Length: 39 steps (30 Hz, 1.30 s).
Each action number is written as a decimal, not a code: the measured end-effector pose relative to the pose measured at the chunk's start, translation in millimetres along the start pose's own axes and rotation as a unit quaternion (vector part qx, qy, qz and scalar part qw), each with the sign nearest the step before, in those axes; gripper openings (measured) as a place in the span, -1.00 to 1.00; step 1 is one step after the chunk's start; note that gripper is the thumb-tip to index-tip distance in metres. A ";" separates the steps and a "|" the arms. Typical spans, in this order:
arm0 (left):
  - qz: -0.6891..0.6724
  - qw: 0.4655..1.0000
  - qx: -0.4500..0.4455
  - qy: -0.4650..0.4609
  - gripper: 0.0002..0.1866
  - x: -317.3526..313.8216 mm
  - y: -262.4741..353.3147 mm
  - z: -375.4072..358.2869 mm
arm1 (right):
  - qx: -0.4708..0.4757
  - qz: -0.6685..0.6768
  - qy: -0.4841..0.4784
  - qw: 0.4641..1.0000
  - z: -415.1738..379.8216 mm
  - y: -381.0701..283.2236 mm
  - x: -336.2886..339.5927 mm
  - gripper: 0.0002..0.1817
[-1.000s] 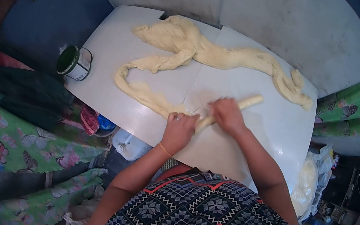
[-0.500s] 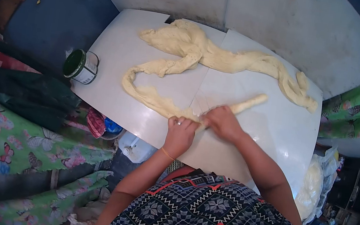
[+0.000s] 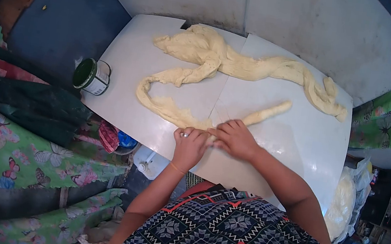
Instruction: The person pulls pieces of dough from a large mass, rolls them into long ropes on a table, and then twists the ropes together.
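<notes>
A long strip of pale yellow dough [image 3: 161, 109] curves across the white tabletop, joined at the back to a thick mass of dough [image 3: 243, 65]. Near the table's front edge my left hand [image 3: 189, 145] is closed on the strip, fingers curled over it and a ring showing. Right beside it my right hand [image 3: 236, 138] also grips the dough, its fingertips close to the left hand's. Beyond my right hand a rolled, rope-like end of dough [image 3: 267, 113] points to the back right. The dough under both hands is mostly hidden.
A dark green-lidded tub [image 3: 92, 76] stands at the table's left edge. Grey wall panels [image 3: 318, 34] close off the back. Below the left edge is a white plastic jug [image 3: 150, 162]; plastic bags [image 3: 344, 203] hang at the right.
Both hands have shifted slightly left along the strip and closer together. The right hand has turned, its fingers now lying over the dough. The camera view has moved a little.
</notes>
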State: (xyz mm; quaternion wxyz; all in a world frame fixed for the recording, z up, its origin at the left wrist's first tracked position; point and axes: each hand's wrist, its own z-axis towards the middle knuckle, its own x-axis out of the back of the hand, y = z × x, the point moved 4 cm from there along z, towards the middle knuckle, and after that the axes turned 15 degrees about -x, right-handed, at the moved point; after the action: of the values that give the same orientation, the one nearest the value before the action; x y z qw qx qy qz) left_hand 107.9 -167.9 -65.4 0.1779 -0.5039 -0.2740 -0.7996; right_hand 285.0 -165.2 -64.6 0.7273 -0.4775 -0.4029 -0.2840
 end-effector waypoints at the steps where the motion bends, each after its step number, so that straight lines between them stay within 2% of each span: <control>1: -0.026 0.999 -0.021 -0.002 -0.75 6.6 4.0 -2.9 | -0.005 0.002 -0.007 1.000 -8.6 -2.7 7.1 -0.71; 3: -0.055 0.998 -0.041 -0.009 -0.73 13.0 3.0 -6.7 | -0.043 -0.023 -0.027 0.998 -11.5 2.5 12.2 -0.67; 4: -0.018 1.000 -0.001 0.004 -0.74 16.3 -3.2 -5.7 | -0.043 -0.021 -0.030 0.998 -5.5 4.8 11.9 -0.67; 5: 0.020 0.999 0.039 0.018 -0.76 18.6 -8.4 -3.0 | -0.074 -0.064 0.035 0.995 4.7 8.3 15.0 -0.66; 6: 0.021 0.999 0.037 0.017 -0.76 17.6 -9.8 2.0 | -0.106 -0.107 0.104 0.983 15.0 10.1 17.5 -0.65; 7: 0.025 0.990 0.097 0.096 -0.76 22.0 -15.8 5.9 | -0.134 -0.105 0.151 0.974 25.0 11.2 16.6 -0.64; 8: 0.027 0.972 0.156 0.175 -0.77 26.8 -21.2 8.5 | -0.135 -0.105 0.156 0.973 30.8 12.6 12.2 -0.64; 9: 0.012 0.969 0.136 0.207 -0.73 31.0 -21.5 14.2 | -0.135 -0.119 0.126 0.975 37.4 12.9 6.4 -0.64; 10: 0.015 0.969 0.133 0.208 -0.73 28.5 -24.3 11.4 | -0.133 -0.133 0.097 0.977 42.4 13.1 2.1 -0.63; 11: -0.008 0.990 0.093 0.108 -0.71 13.8 -26.8 9.4 | -0.129 -0.134 0.101 0.977 37.5 9.2 0.2 -0.63; 12: -0.031 0.998 0.055 0.005 -0.67 2.1 -25.8 5.6 | -0.034 -0.071 0.078 0.994 23.0 -6.4 -4.7 -0.63; 13: -0.009 0.999 0.009 0.033 -0.66 13.7 -11.7 5.4 | 0.060 -0.006 0.051 0.997 13.4 -16.6 -6.3 -0.62; 14: -0.007 0.999 0.011 0.033 -0.66 17.1 -12.4 3.2 | 0.062 -0.004 0.051 0.997 11.4 -11.5 -3.3 -0.62; 16: 0.054 0.999 0.005 0.006 -0.69 21.3 -7.6 -5.8 | -0.022 -0.001 -0.018 1.000 4.3 0.8 0.7 -0.60; 18: 0.046 0.999 0.025 0.008 -0.70 25.2 -14.2 -0.2 | -0.040 -0.017 -0.003 0.999 19.9 5.2 3.3 -0.67; 20: 0.010 0.990 0.127 0.067 -0.77 30.2 -25.5 8.2 | -0.165 -0.109 0.078 0.977 43.1 15.8 7.4 -0.74; 21: 0.033 0.980 0.142 0.135 -0.77 28.4 -26.6 10.3 | -0.157 -0.109 0.144 0.971 49.9 14.7 7.1 -0.79; 22: 0.035 0.980 0.139 0.138 -0.77 24.7 -27.8 11.2 | -0.155 -0.110 0.148 0.971 50.3 16.8 4.6 -0.79; 24: 0.017 0.996 0.062 0.069 -0.74 14.4 -29.8 14.2 | -0.048 -0.086 0.053 0.994 51.4 11.4 -11.0 -0.78; 25: 0.051 0.998 0.010 0.031 -0.67 12.1 -26.1 10.1 | 0.004 -0.045 0.006 0.999 40.4 3.2 -20.1 -0.78; 26: 0.054 0.998 0.014 0.035 -0.67 12.3 -23.6 1.1 | 0.011 -0.046 0.005 0.999 29.1 2.9 -22.7 -0.78; 28: 0.062 0.997 0.005 0.034 -0.70 27.3 -10.9 -3.5 | 0.022 0.036 0.061 0.997 15.2 -4.4 -1.9 -0.78; 29: 0.049 0.998 0.024 0.011 -0.76 22.6 -15.4 -9.1 | -0.019 0.010 0.009 1.000 16.4 1.7 2.1 -0.72; 30: 0.048 0.998 0.029 0.007 -0.76 24.2 -17.8 -9.6 | -0.018 0.014 0.003 1.000 24.4 1.4 2.8 -0.72; 32: 0.053 0.990 0.112 0.059 -0.78 33.3 -34.4 2.4 | -0.123 -0.115 0.028 0.985 52.1 6.2 3.7 -0.61; 33: 0.072 0.981 0.141 0.113 -0.82 34.6 -38.9 7.9 | -0.124 -0.115 0.031 0.985 64.2 4.5 1.3 -0.61; 35: 0.095 0.979 0.120 0.133 -0.86 23.6 -43.7 12.8 | -0.172 -0.114 0.078 0.975 88.1 8.5 -1.4 -0.62; 36: 0.117 0.976 0.105 0.150 -0.89 23.5 -45.8 13.5 | -0.171 -0.115 0.085 0.975 78.6 6.2 -6.1 -0.62; 37: 0.126 0.973 0.104 0.163 -0.89 32.0 -48.0 11.5 | -0.070 -0.074 0.095 0.990 65.5 -5.4 -11.6 -0.68; 38: 0.082 0.987 0.072 0.118 -0.88 32.9 -39.0 -0.4 | 0.029 -0.031 0.096 0.994 50.0 -12.5 -15.5 -0.73; 39: 0.036 0.996 0.041 0.070 -0.87 32.3 -35.1 -7.5 | 0.035 -0.031 0.095 0.994 44.5 -8.4 -13.4 -0.73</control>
State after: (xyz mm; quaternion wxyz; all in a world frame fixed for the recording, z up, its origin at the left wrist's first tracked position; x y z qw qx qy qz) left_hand 69.1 -145.2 -47.9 0.2458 -0.4489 -0.2747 -0.8140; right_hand 257.3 -126.9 -62.4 0.7693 -0.4099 -0.3561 -0.3365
